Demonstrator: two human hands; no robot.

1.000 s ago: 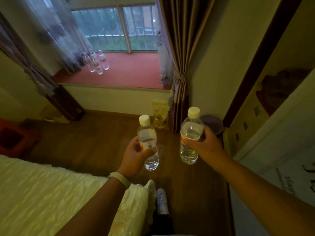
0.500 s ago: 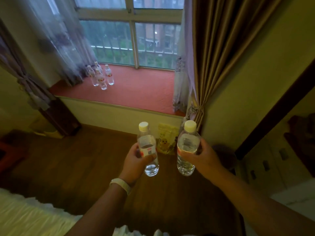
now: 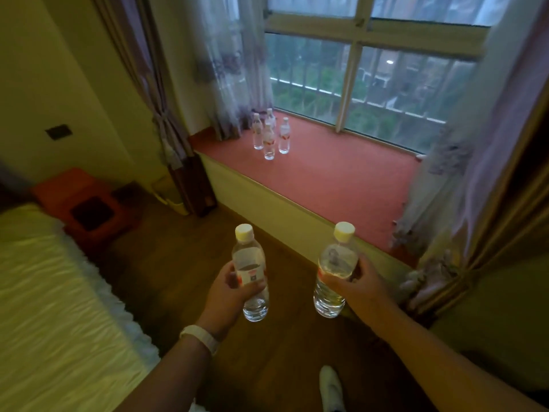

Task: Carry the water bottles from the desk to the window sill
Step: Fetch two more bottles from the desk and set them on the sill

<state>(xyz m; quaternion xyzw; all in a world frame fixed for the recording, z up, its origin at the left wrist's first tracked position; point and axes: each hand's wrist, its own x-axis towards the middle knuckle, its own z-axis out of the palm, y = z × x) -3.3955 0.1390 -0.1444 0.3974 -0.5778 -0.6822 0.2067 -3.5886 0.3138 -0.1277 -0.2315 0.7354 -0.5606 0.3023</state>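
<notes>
Standing over the wooden floor (image 3: 166, 272), I have the bed (image 3: 50, 292) at my near left and the red window sill (image 3: 341, 179) far right, four water bottles (image 3: 269, 135) clustered at its far left end. My left hand (image 3: 230, 288) grips one capped bottle (image 3: 249, 272) upright; my right hand (image 3: 361, 285) grips another (image 3: 334, 272), both apart and near the sill's edge. A white wristband (image 3: 202, 337) circles my left wrist.

Two clear capped water bottles (image 3: 250, 275) (image 3: 334, 270) upright in hand, four more (image 3: 269, 135) clustered — red window sill (image 3: 335, 176)
</notes>
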